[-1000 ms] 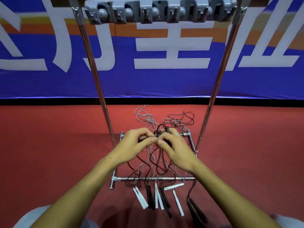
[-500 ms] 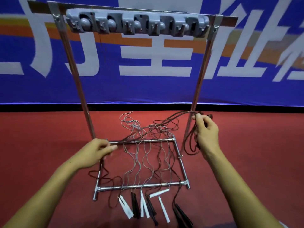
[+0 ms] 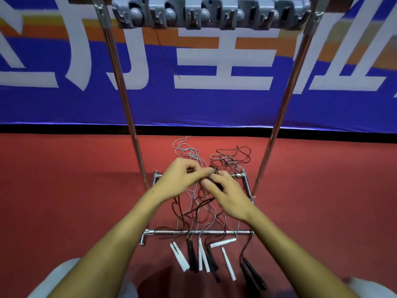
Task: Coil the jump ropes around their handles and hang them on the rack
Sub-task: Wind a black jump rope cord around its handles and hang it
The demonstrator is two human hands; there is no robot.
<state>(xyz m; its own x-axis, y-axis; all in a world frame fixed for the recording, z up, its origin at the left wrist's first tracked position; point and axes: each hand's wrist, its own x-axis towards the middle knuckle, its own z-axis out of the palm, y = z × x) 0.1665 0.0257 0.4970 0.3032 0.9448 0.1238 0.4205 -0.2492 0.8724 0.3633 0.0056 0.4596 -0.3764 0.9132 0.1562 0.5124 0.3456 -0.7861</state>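
Both hands met above the rack base (image 3: 199, 232): the left hand (image 3: 182, 179) pinched a dark rope (image 3: 206, 201), the right hand (image 3: 227, 195) gripped its black handles (image 3: 216, 183).

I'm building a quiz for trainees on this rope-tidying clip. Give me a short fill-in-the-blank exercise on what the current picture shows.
1. The left hand and right hand meet over the rack's ____ frame, pinching a dark rope.
2. The loose handles on the floor are white and ____.
3. The grey hook bar at the rack's top holds ____ ropes.
4. The floor is ____.

Missing words: base; black; no; red
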